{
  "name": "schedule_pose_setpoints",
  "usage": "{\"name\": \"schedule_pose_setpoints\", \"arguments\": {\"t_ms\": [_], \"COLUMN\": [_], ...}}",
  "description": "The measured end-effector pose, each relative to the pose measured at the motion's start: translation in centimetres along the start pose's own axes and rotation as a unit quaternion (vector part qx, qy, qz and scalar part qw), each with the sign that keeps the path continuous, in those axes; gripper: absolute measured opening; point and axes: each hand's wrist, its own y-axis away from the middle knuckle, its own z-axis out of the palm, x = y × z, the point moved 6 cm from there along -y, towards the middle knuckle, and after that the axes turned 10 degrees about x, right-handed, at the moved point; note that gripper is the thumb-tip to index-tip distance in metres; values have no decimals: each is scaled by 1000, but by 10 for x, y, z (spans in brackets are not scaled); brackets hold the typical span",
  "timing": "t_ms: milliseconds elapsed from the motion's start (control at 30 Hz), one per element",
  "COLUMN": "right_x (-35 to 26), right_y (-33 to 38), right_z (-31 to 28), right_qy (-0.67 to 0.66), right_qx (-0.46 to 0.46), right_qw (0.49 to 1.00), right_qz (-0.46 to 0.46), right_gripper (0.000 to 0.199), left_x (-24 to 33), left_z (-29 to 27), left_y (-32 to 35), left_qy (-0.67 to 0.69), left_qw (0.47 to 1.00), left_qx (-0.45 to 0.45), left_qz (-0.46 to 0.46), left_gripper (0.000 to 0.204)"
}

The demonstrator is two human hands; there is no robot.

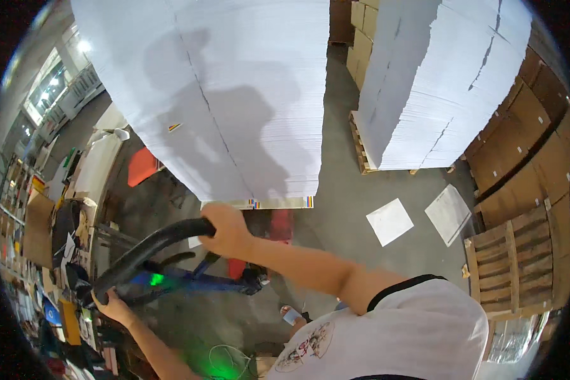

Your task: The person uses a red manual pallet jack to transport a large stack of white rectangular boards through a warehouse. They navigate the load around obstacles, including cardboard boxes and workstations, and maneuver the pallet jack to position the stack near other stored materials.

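Note:
A thick black curved handle (147,249) stretches across the left of the view, above a blue metal frame (193,282) that looks like part of a pallet truck. My right hand (225,233) is wrapped round the handle's far right end. Around its near left end, my left hand (115,308) is closed, with the fingers partly hidden. Ahead stands a tall stack of white paper sheets (253,120), with my shadow on it. Beneath that stack a red metal part (282,225) shows, close to the blue frame.
Another paper stack (418,107) rests on a wooden pallet (361,147) to the right. Two white sheets (389,221) lie on the grey floor. Brown cartons (519,139) and an upright pallet (512,266) line the right side. Cluttered shelves (19,234) run along the left.

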Motion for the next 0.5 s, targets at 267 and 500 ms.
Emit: {"name": "schedule_pose_setpoints", "arguments": {"t_ms": [267, 500], "right_x": [36, 70], "right_y": [-42, -79], "right_z": [39, 71], "right_qy": [52, 62], "right_qx": [55, 111], "right_qw": [995, 990], "right_qz": [64, 60], "right_gripper": [23, 16], "left_x": [35, 38], "left_z": [91, 160], "left_y": [-21, -48], "left_qy": [36, 74], "left_qw": [998, 995], "left_qx": [-52, -60], "left_qz": [24, 21], "left_gripper": [38, 22]}}
